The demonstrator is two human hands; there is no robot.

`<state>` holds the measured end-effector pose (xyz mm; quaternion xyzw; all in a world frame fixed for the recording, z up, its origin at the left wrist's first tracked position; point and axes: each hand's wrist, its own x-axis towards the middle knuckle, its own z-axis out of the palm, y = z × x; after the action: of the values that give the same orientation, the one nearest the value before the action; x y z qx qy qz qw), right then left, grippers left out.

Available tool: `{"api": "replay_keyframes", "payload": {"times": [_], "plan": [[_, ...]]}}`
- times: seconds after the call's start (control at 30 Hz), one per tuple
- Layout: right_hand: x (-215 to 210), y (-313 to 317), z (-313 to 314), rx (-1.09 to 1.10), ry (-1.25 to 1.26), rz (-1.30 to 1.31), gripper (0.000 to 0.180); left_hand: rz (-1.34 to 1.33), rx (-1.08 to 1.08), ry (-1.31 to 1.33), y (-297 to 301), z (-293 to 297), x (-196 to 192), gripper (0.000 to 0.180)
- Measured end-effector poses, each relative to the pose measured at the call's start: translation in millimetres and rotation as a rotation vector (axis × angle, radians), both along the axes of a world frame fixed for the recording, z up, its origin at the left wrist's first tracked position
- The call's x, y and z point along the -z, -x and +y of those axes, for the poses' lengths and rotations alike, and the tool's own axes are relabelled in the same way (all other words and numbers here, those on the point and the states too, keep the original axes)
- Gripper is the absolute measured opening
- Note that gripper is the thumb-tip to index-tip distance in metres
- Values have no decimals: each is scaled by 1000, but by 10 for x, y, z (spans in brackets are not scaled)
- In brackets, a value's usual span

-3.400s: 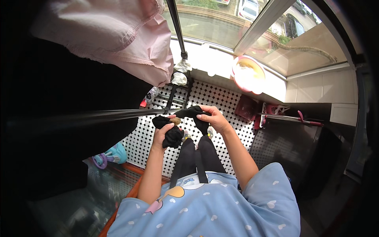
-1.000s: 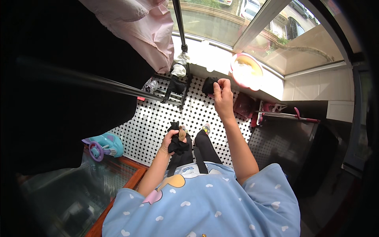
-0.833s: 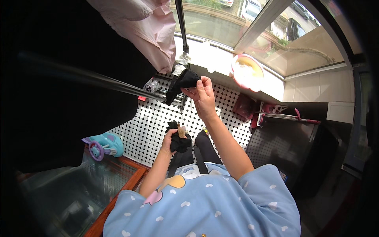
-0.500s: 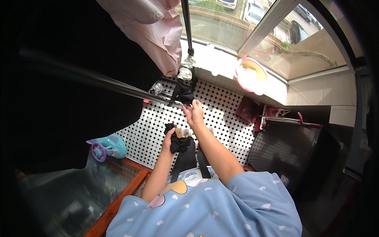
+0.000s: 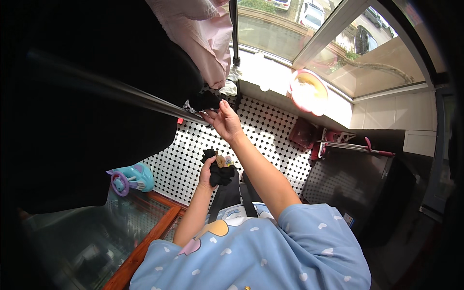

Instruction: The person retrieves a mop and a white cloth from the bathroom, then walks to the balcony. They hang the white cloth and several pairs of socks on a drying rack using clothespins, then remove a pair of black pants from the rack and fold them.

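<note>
One black cloth (image 5: 204,101) lies up-left of right hand (image 5: 225,122), at its fingertips by the rod (image 5: 145,98); thumb touches it, can't tell if pinched; long axis unclear. Left hand (image 5: 207,175), lower and farther from rod, grips black bundle (image 5: 222,177) with tan cloth (image 5: 221,161).

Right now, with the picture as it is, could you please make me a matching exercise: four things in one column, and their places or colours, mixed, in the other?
Things:
1. Bunched cloth
2. Basin
3. Toy
4. Right hand

Places or colours:
A. Turquoise, with a purple wheel
B. Near the metal rail
C. On the window ledge
D. Held in the left hand

Right pairs: 1-D, 2-C, 3-A, 4-B.
</note>
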<state>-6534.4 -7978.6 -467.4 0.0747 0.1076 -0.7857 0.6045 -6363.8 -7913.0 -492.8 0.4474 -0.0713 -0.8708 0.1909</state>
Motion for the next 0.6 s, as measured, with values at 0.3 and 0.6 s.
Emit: {"api": "replay_keyframes", "payload": {"times": [0.3, 0.6], "plan": [[1105, -185, 493, 4, -749, 216, 8, -30, -46, -13, 18, -10, -81, 23], [1119, -113, 794, -309, -1032, 620, 22, 66, -74, 75, 122, -123, -93, 32]]}}
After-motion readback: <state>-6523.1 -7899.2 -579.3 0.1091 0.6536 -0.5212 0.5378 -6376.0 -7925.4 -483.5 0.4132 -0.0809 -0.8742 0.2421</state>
